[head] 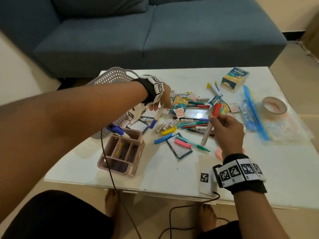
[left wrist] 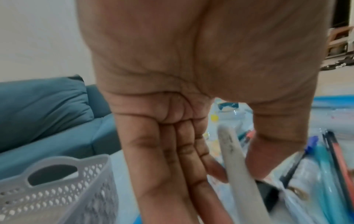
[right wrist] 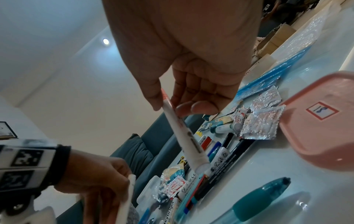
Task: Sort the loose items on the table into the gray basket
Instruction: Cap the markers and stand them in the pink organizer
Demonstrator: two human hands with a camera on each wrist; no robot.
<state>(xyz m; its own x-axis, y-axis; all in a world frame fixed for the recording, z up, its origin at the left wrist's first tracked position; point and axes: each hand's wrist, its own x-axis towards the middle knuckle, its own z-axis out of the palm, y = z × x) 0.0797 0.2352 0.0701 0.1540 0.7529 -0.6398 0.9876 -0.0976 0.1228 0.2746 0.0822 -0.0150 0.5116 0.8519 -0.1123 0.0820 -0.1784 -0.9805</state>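
Note:
The gray basket (head: pixel 110 77) stands at the table's far left, partly hidden behind my left arm; its perforated wall (left wrist: pixel 47 189) shows in the left wrist view. My left hand (head: pixel 159 106) (left wrist: pixel 235 169) hovers beside it and pinches a white marker with a blue cap (head: pixel 156 118) (left wrist: pixel 233 151) between thumb and forefinger. My right hand (head: pixel 215 119) (right wrist: pixel 172 106) is raised over the pile and pinches a white marker with a red cap (head: pixel 216 109) (right wrist: pixel 184 133), tilted. Loose pens, markers, clips and sachets (head: pixel 189 118) lie scattered mid-table.
A pink compartment organizer (head: pixel 120 152) sits at the front left with a blue-capped marker in it. A tape roll (head: pixel 274 105), a blue zip bag (head: pixel 255 114) and a small box (head: pixel 235 77) lie at the right. A pink lid (right wrist: pixel 321 121) is near my right wrist. A blue sofa (head: pixel 155 31) stands behind the table.

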